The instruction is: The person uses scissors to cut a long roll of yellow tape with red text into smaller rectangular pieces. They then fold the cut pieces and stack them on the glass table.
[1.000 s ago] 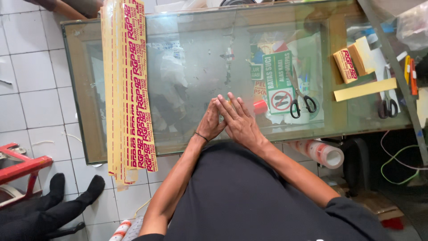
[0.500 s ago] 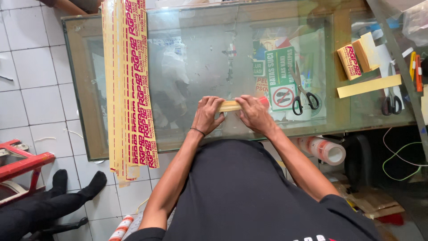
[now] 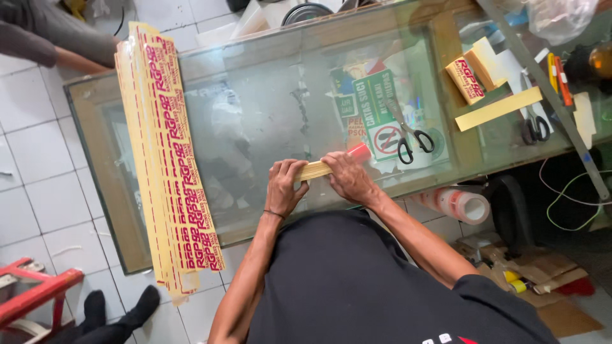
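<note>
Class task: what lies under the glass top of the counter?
Under the glass counter top, green and white printed signs show through. Black-handled scissors lie on top. The long yellow-and-red sticker strips cover whatever is beneath them.

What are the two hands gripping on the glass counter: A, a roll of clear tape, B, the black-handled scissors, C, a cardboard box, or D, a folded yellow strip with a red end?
D: the left hand and right hand clasp the folded yellow strip; the scissors lie apart.

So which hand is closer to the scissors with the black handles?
The right hand. It grips the yellow strip bundle just left of the black-handled scissors on the glass counter. The left hand holds the bundle's other end, farther away.
</note>
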